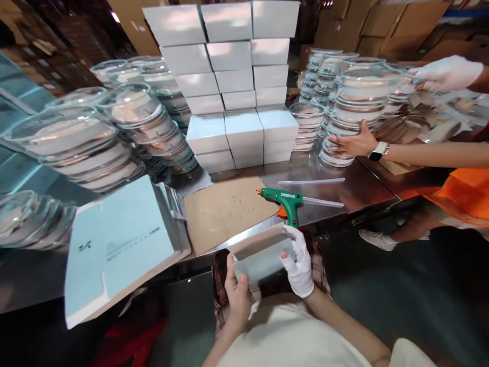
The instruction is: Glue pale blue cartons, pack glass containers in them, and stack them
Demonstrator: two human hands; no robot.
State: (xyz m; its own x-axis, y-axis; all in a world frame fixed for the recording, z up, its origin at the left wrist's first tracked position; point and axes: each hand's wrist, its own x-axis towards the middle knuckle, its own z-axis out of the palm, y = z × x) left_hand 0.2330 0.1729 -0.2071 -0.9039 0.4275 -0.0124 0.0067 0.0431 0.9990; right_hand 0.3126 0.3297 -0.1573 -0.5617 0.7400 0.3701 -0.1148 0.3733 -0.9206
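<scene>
Above my lap I hold a small box (pixel 263 261), pale blue-grey on the near side, brown cardboard on its inner far side. My bare left hand (pixel 239 293) grips its left end, thumb on the near face. My right hand (pixel 299 265), in a white glove with the thumb tip exposed, closes on its right end. Just beyond the box, a green glue gun (pixel 283 199) with an orange trigger lies on the table, nozzle pointing left over a brown cardboard sheet (pixel 225 211). Clear glue sticks (pixel 311 181) lie beside it, one sticking out of the gun's back.
White boxes (pixel 244 132) are stacked high at the table's back. Stacks of glass dishes (pixel 148 120) stand on both sides. Flat light-blue printed cartons (pixel 122 239) overhang the front left edge. At right, a co-worker's bare hand (pixel 355 141) and gloved hand (pixel 446 74) touch dish stacks.
</scene>
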